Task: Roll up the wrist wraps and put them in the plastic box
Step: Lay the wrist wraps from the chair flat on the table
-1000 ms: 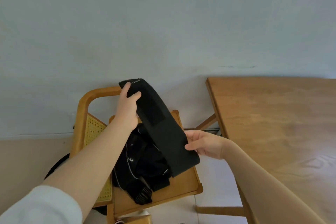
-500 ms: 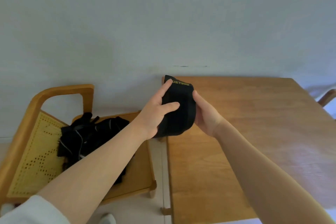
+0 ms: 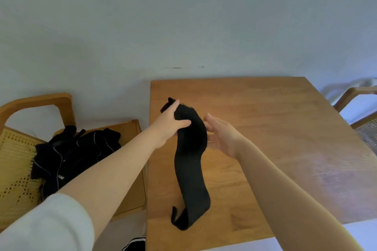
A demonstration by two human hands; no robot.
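Head view: the left hand (image 3: 171,121) is pinching the far end of the wrist wrap (image 3: 190,161), which is hanging lengthwise toward the table (image 3: 265,128)'s near edge. The right hand (image 3: 222,135) is hovering just right, fingers relaxed.

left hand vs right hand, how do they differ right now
The left hand pinches the top of the black wrist wrap; the right hand is open with straight fingers beside it. The left arm shows a white sleeve; the right arm is bare. Both are over the wooden table.
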